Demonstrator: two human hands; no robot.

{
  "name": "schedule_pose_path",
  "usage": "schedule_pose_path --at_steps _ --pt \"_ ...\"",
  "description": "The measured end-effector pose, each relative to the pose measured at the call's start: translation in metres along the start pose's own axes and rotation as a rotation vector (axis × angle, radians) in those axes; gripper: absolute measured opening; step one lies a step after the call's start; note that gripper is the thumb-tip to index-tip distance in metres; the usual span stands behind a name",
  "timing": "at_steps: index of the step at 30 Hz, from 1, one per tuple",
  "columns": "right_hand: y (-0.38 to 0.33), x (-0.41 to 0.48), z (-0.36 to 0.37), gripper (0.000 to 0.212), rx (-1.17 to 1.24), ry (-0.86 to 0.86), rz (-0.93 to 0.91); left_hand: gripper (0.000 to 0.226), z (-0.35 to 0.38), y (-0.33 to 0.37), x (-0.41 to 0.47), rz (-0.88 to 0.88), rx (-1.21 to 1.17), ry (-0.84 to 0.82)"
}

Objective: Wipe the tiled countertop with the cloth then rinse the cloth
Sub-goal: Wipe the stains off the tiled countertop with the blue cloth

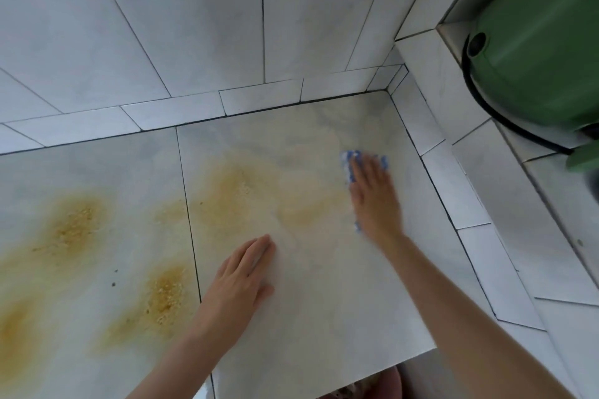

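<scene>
The tiled countertop (324,301) is pale grey with dark grout lines and fills most of the head view. Yellow-orange stains with crumbs (74,227) spread over its left and middle tiles. My right hand (376,201) lies flat, fingers straight, and presses a blue and white cloth (350,160) onto the counter near the right back corner. Most of the cloth is hidden under the hand; its edge shows at the fingertips and by the wrist. My left hand (240,285) rests flat on the counter in front, fingers straight, and holds nothing.
A tiled wall (194,26) rises behind the counter. A raised tiled ledge (453,178) borders it on the right. A large green container (544,42) with a black cord stands at the upper right. The counter's front edge (382,369) runs near the bottom.
</scene>
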State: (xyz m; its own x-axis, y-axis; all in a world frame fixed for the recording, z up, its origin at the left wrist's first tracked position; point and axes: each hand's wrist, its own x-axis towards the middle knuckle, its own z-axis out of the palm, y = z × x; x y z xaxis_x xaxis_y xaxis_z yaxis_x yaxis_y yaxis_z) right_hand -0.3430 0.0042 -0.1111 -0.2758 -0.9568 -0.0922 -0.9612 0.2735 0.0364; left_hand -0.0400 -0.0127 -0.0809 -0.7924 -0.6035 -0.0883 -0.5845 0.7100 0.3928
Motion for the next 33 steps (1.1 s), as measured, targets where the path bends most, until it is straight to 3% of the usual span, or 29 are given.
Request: schedule_pose_path --at_steps 3,6,10,14,18,21,25,28,31,33 --pt "0.029 0.01 -0.015 0.065 0.003 0.019 0.178 0.072 -0.002 0.003 0.0 -0.011 0.01 0.002" --pt "0.009 0.025 -0.014 0.062 0.086 -0.018 0.368 0.073 0.001 0.003 0.0 -0.007 0.007 0.028" --pt "-0.049 0.029 -0.005 0.057 0.101 -0.017 0.166 0.075 0.006 0.002 -0.002 -0.014 -0.027 0.04" --pt "-0.109 -0.01 -0.011 0.053 0.234 0.024 -0.056 0.056 0.008 0.004 -0.009 -0.008 -0.038 0.048" --pt "-0.107 -0.054 -0.005 0.05 0.234 0.005 -0.237 0.055 0.006 0.007 -0.015 -0.019 -0.018 0.024" --pt "-0.058 -0.06 0.001 0.052 0.192 -0.035 -0.185 0.057 0.004 0.008 -0.015 -0.019 -0.047 0.035" --pt "0.01 -0.047 0.004 0.06 0.098 -0.016 0.112 0.069 0.001 0.008 -0.016 -0.046 -0.037 -0.007" --pt "-0.001 -0.024 0.001 0.059 0.12 -0.003 0.346 0.069 0.002 0.008 -0.017 -0.04 -0.034 0.022" --pt "-0.046 -0.006 -0.001 0.063 0.165 -0.01 0.224 0.067 0.003 0.01 -0.018 -0.031 -0.027 0.042" --pt "-0.079 -0.01 -0.001 0.054 0.206 0.044 0.106 0.065 0.004 0.009 -0.019 -0.033 -0.013 0.046"
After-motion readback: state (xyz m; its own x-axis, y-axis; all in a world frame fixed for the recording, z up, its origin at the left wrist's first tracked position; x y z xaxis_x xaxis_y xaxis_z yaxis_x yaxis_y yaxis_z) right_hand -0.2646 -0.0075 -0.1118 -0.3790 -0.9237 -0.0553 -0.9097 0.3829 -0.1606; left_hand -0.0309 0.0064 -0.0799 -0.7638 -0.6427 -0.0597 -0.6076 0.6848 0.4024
